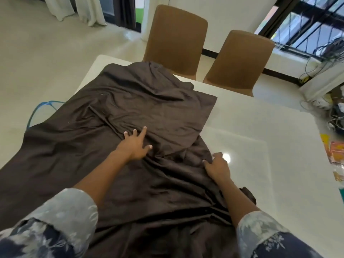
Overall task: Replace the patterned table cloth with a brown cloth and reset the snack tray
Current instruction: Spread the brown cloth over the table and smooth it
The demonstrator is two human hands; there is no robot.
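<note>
Two hands: left hand [135, 146] flat (fingers [143, 132] spread) on brown cloth [145, 101], right hand [216, 166] seemingly pinching it.

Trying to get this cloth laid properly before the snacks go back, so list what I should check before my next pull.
1. Patterned cloth off the table: ok, none shows on it.
2. Brown cloth spread flat: not ok, it is bunched and folded, and the table's right part is bare.
3. Left hand anchoring the cloth: ok, its spread fingers rest flat on it.
4. Right hand gripping something to pull: ok, its fingers curl on a fold at the cloth's right edge.
5. Snack packets clear of the cloth: ok, they lie apart from it at the table's right edge.
6. Snack tray ready: cannot tell, not in view.
</note>
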